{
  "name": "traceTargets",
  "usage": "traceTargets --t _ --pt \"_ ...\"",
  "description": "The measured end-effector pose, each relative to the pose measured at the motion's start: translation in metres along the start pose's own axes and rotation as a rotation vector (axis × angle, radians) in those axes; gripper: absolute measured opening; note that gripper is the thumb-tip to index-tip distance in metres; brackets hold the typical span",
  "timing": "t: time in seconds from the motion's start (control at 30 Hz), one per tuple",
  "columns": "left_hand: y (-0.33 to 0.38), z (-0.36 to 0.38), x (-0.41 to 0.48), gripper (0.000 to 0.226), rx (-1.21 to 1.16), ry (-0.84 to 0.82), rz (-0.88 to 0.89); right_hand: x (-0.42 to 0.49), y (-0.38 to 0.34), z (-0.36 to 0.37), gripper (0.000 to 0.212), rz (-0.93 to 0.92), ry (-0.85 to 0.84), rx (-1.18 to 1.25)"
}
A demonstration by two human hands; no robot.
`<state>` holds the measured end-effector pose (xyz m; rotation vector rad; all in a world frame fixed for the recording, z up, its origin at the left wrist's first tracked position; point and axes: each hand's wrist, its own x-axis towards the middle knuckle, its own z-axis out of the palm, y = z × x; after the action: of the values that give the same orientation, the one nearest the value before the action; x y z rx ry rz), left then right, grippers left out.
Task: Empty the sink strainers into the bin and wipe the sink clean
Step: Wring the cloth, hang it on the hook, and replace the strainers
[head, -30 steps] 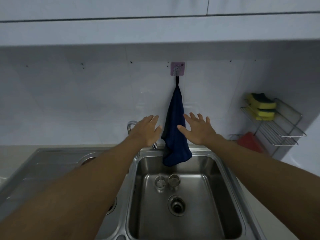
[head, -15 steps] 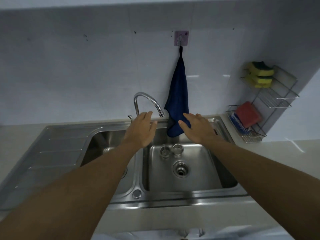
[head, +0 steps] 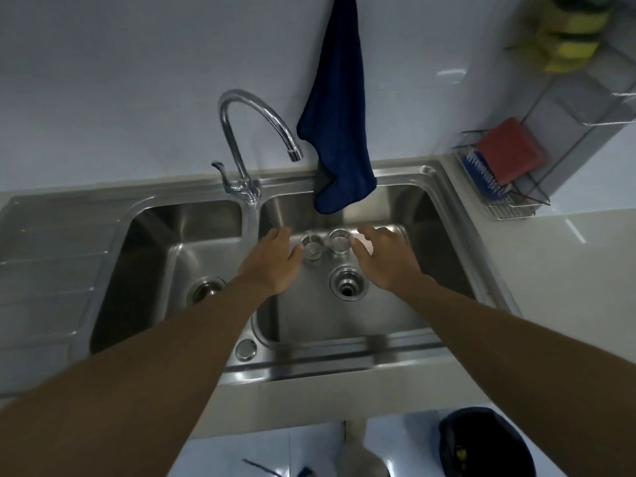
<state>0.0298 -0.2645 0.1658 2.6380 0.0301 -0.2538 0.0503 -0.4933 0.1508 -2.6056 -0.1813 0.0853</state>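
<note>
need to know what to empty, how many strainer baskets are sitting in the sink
2. Both stand side by side on the floor of the right basin, behind its drain: the left strainer by the left hand, the right strainer by the right hand.

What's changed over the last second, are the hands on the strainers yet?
Both hands dropped from beside the blue towel into the right basin: left hand and right hand now flank the two strainers, open, gripping nothing yet. Strainers, towel and faucet stayed put.
</note>
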Motion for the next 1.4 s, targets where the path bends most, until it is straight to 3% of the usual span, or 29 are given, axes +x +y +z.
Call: traceTargets --t 0.23,0.37,0.5,0.83,1.0,1.27,1.4 --pt "-0.001 0.064 0.047 0.054 -0.073 -0.05 -0.01 0.024 0.049 0.05 0.05 0.105 -0.055 0.027" --pt "-0.003 0.094 0.084 0.047 -0.097 -0.064 -0.028 0.05 0.077 0.076 0.049 0.167 -0.069 0.068" --pt "-0.009 0.125 0.127 0.036 -0.042 -0.086 -0.052 0.081 0.102 0.103 0.047 0.224 -0.084 0.118" --pt "-0.024 0.179 0.202 0.043 0.022 -0.117 -0.063 0.151 0.137 0.169 0.049 0.351 -0.158 0.148" --pt "-0.027 0.195 0.209 0.039 0.039 -0.1 -0.026 0.162 0.139 0.178 0.047 0.379 -0.176 0.11" --pt "-0.012 0.202 0.216 0.044 0.019 -0.157 -0.025 0.16 0.164 0.165 0.018 0.447 -0.147 0.079" --pt "-0.006 0.206 0.223 0.049 0.047 -0.195 -0.077 0.166 0.161 0.167 0.032 0.447 -0.211 0.244"
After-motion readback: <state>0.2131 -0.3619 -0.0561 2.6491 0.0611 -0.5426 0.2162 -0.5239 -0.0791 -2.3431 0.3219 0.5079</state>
